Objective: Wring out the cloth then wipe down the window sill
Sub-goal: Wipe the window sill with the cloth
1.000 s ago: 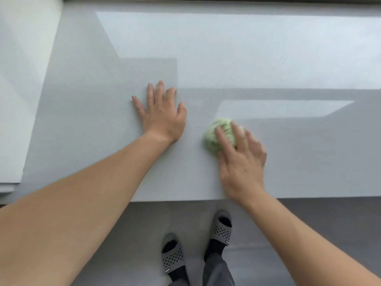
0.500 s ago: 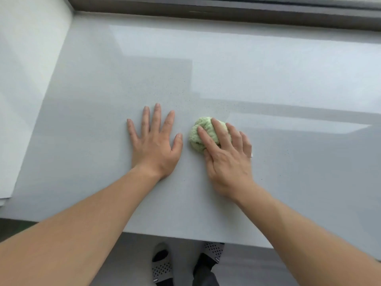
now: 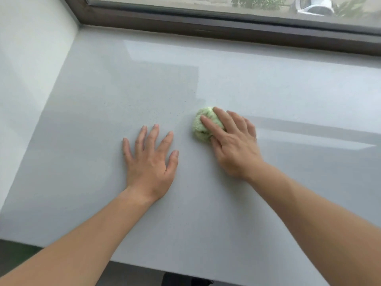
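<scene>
A balled-up light green cloth (image 3: pixel 201 125) lies on the wide pale grey window sill (image 3: pixel 103 96), near its middle. My right hand (image 3: pixel 233 141) presses down on the cloth, fingers spread over its right half, so part of the cloth is hidden. My left hand (image 3: pixel 150 159) rests flat on the sill just left of the cloth, fingers apart, holding nothing. A small gap separates the two hands.
A dark window frame (image 3: pixel 226 29) runs along the sill's far edge, with glass above it. A white wall (image 3: pixel 26 69) bounds the sill on the left. The sill's front edge (image 3: pixel 185 274) drops to the floor below.
My right hand has pushed the cloth away from me, toward the window. The view has tilted up, so the window frame and glass show and my feet have gone out of sight.
</scene>
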Demonstrator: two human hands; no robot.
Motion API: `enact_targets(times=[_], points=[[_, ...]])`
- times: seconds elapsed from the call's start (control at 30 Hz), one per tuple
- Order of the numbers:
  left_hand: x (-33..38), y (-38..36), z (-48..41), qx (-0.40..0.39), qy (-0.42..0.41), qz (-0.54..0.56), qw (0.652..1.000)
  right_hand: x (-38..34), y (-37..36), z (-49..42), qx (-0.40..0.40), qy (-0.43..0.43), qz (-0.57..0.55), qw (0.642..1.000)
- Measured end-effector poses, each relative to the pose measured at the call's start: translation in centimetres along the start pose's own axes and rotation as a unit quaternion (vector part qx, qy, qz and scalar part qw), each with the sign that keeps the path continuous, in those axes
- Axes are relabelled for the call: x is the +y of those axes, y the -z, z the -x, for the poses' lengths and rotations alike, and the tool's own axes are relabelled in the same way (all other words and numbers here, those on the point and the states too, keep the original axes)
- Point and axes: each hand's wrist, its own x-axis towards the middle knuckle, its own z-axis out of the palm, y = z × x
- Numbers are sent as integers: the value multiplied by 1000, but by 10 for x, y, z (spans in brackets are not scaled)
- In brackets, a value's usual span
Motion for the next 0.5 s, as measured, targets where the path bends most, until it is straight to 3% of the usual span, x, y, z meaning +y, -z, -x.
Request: enact_targets(times=[0.1,0.17,0.2,0.37,0.43,0.5], points=[[6,7,-26,46,4,46,998,38,9,-48,22,-124,-2,992],[10,8,-56,58,2,68,996,31,10,-75,47,-227,-36,972],[12,9,-72,57,-2,77,995,20,8,-82,55,-239,-37,969],[26,8,-137,1,4,94,996,5,2,-74,7,0,-2,1000],[32,4,-147,-21,20,64,998,29,9,-93,21,-14,4,1000],[36,-1,-147,-26,22,12,999,51,14,-122,34,-98,-3,995]])
